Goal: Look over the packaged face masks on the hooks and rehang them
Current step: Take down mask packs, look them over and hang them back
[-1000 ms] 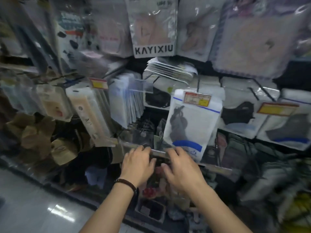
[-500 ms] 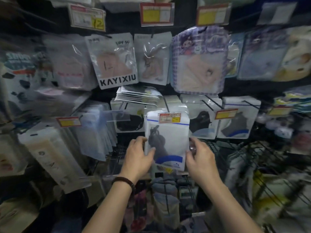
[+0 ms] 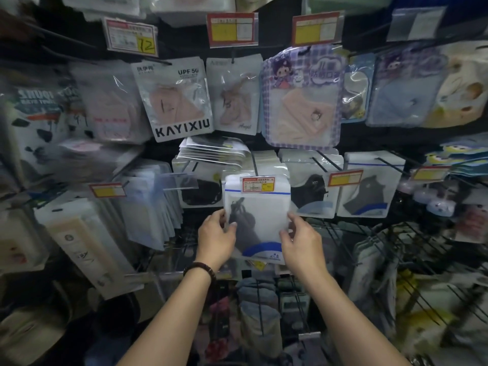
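Observation:
A white mask package with a dark mask inside and a blue arc at its base hangs at the front of a hook in the middle row. A red and yellow price tag sits over its top. My left hand pinches its left edge, thumb on the front. My right hand pinches its right edge. More packages of the same kind hang behind it and on the hooks to the right.
The row above holds a KAYIXIU package, a pink mask pack and a purple cartoon pack. Stacked packs lie on top of a hook. Bare wire hooks jut out at lower right. Socks hang below.
My view rose from the lower shelf to the mask rows. Both hands lifted from the shelf rail onto the sides of the white mask package.

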### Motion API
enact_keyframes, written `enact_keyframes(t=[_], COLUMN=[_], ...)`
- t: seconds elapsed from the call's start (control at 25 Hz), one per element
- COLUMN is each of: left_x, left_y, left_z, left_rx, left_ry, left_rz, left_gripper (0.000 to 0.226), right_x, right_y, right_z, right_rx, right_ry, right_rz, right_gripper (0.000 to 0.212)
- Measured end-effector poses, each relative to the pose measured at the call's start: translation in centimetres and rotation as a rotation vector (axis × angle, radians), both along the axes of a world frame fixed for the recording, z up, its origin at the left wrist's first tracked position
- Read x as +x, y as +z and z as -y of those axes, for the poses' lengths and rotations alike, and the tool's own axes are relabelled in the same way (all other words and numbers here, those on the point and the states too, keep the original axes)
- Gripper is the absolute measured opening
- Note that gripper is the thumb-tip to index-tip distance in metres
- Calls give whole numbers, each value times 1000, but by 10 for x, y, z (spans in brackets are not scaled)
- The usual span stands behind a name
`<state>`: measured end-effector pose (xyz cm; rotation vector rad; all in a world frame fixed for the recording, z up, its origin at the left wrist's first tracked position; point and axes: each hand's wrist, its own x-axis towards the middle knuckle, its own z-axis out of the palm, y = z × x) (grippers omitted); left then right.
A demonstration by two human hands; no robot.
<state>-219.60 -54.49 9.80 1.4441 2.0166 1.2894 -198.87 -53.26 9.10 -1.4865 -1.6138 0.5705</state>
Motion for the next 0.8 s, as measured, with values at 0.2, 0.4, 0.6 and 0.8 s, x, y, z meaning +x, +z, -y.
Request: enact_keyframes(t=[0.2, 0.4, 0.6, 0.8], left_x=[2, 9, 11, -2], left_y=[1, 3, 2, 5], left_z=[-2, 2, 10, 14], left_rx=[0, 24, 141, 235], left_ry=[32, 31, 138, 92], left_rz=[63, 93, 154, 451], left_gripper=[50, 37, 22, 13], right_x=[0, -9, -11, -3], right_y=[7, 6, 12, 20], right_z=[-1, 2, 6, -1], right_rx=[6, 32, 84, 32], right_ry=[-13, -70, -176, -102], right_rz=[-118, -157, -128, -521], right_gripper=[44, 35, 21, 14])
